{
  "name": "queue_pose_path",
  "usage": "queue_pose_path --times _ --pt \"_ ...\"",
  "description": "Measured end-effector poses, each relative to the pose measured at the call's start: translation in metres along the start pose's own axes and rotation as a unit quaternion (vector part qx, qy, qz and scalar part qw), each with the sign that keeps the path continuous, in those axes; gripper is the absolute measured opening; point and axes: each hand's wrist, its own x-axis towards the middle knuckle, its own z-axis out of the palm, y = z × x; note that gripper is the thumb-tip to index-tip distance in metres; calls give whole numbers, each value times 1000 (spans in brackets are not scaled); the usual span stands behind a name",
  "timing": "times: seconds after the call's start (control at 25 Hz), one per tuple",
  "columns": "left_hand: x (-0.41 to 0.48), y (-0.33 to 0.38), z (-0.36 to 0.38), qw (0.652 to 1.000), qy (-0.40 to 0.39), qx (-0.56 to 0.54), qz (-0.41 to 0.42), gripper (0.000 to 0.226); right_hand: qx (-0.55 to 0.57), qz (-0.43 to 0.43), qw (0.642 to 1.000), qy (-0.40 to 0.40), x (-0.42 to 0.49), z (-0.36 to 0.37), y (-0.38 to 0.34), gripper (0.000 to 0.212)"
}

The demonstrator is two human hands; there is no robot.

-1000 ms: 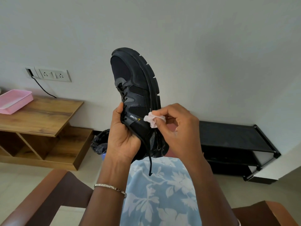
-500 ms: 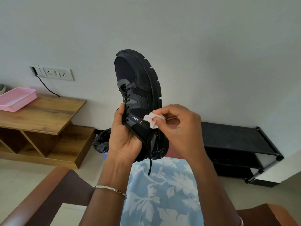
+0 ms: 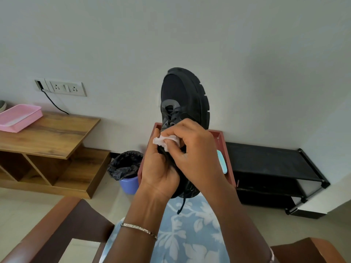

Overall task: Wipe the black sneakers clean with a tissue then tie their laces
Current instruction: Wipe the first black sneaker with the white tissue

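Fingers [image 3: 178, 130] of our right hand [image 3: 193, 152] pinch a crumpled tissue [image 3: 164, 141] against the black sneaker [image 3: 183, 95], which our left hand [image 3: 161, 173] grips by the heel end, toe up at 12 o'clock.
That left grip closes round the heel end only, so a hard sideways rub could, we judge, twist the shoe in it or tip it toward 3 o'clock, where the sole [image 3: 204, 103] faces. Our right hand hides the contact, so the tissue is probably on the lacing [image 3: 171, 112]; thin paper dragged over laces and eyelets may snag, tear and shed white lint on black mesh. A loose lace end [image 3: 182, 205] hangs at 6 o'clock over our lap [image 3: 190, 236] and could catch under the wiping hand.
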Motion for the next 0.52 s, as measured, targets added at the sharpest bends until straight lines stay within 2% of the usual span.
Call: queue_pose_path --times 0.08,0.2,0.32,0.4,0.52 --pt "-3 -3 2 1000 -14 3 6 40 -18 5 1000 -11 -6 4 -2 14" --pt "-1 5 -2 997 12 70 7 61 60 30 995 -79 -30 -8 2 14" --pt "2 6 -3 996 5 88 4 65 77 35 991 -99 -38 -20 9 17" --pt "0 2 0 997 -3 83 -3 66 55 30 997 -50 -28 -19 16 17" --pt "-4 -3 6 995 -26 92 -14 67 43 55 996 63 -15 -15 22 18"
